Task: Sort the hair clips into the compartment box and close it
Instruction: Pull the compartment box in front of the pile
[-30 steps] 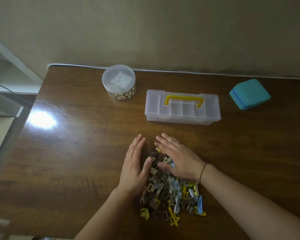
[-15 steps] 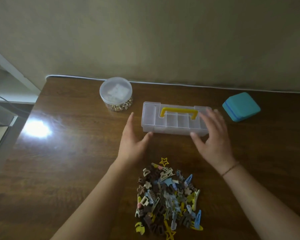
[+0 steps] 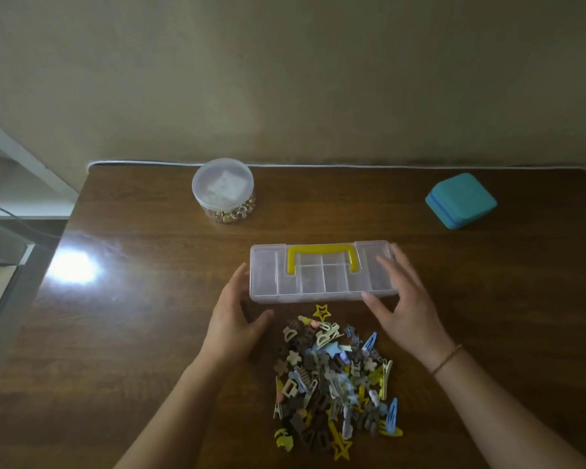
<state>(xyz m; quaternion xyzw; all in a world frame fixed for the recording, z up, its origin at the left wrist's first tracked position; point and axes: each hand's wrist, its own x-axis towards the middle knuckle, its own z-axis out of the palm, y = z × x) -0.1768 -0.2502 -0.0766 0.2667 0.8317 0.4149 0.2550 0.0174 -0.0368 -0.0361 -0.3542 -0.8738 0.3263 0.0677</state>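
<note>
A clear compartment box point(image 3: 322, 286) with a yellow handle lies shut on the wooden table, just beyond a heap of mixed hair clips point(image 3: 335, 377) in brown, yellow, blue and cream. My left hand point(image 3: 232, 319) presses its fingertips against the box's left end, thumb spread out below it. My right hand point(image 3: 403, 299) lies over the box's right end, fingers on the lid and thumb at the front edge. The box is held between both hands.
A round clear jar point(image 3: 223, 189) with a lid and small gold pieces stands at the back left. A teal square case point(image 3: 460, 200) sits at the back right. The table's left edge has a bright glare patch point(image 3: 73, 267).
Both hands left the clip heap, reached to the box's ends and drew it from beside the jar toward me, up to the heap.
</note>
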